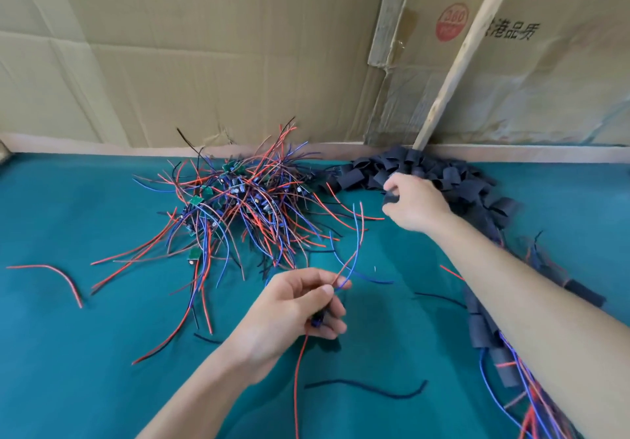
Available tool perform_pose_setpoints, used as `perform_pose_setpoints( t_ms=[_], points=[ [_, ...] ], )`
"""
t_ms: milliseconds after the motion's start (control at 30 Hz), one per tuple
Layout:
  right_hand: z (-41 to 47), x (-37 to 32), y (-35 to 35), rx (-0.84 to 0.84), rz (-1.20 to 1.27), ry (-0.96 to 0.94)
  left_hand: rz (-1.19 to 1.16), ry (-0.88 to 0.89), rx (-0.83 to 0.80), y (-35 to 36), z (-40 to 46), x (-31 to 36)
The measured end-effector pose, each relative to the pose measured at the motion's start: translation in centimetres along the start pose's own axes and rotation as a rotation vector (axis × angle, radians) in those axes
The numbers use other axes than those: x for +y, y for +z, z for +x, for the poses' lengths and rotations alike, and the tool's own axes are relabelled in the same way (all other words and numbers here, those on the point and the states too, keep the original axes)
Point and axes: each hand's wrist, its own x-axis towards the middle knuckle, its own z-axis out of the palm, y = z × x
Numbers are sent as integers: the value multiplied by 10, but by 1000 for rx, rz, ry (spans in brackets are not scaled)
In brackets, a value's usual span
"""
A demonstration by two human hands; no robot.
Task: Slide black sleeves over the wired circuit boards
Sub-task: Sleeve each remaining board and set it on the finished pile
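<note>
Head view, hands: the left hand [300, 305] is curled round one wired circuit board [317, 319], thumb and fingers pinching its wires [344, 268] near the top, so the board itself is mostly hidden in the fist. The right hand [414, 201] is reached out far right, fingers curled onto one black sleeve [391, 198] at the near edge of the sleeve pile [433, 172].

Where the stuff is: loose boards sit in a tangled heap [238, 206] far left of centre on the green table [85, 353]. What look like finished sleeved ones [484, 333] trail down the right side under the forearm.

Risk, double pick: honestly the sleeves are jammed together, so the hand could drag out two at once, or knock neighbours off the pile.

Risk, splayed wires: the red and blue leads fan out above the left hand. If they aren't bunched first, I'd guess one misses the sleeve mouth and folds back.

Risk, flat sleeve: can't tell whether the picked sleeve is open or squashed flat. Squashed means the board corner catches on it.

Risk, snagging: a long red lead [297, 387] hangs down from the left hand. Pulling the board sideways could hook stray wires [368, 389] lying near.

Risk, grip: the board is held deep in the palm, so there's not much sticking out to feed in.
</note>
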Motion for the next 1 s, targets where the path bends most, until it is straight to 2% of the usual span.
perform_pose_setpoints(
  t_ms=[100,367,500,633,733,833,900,1000],
  points=[
    [6,2,18,41,-138,-8,-9,-1,-6,-2,0,0],
    [4,1,15,28,-130,-5,4,11,30,-3,3,-6],
    [-2,5,13,96,-66,6,16,53,44,-2,3,-7],
    [-15,4,0,176,207,51,31,103,53,0,2,-7],
    [-42,-8,-12,225,770,45,38,140,65,0,4,-7],
    [-79,-32,-22,252,1185,-105,42,193,88,1,5,-8],
    [-98,-51,-23,279,1251,-176,65,249,108,1,6,-9],
    [-115,-68,-12,306,1144,-177,155,340,163,2,5,-11]
  ],
)
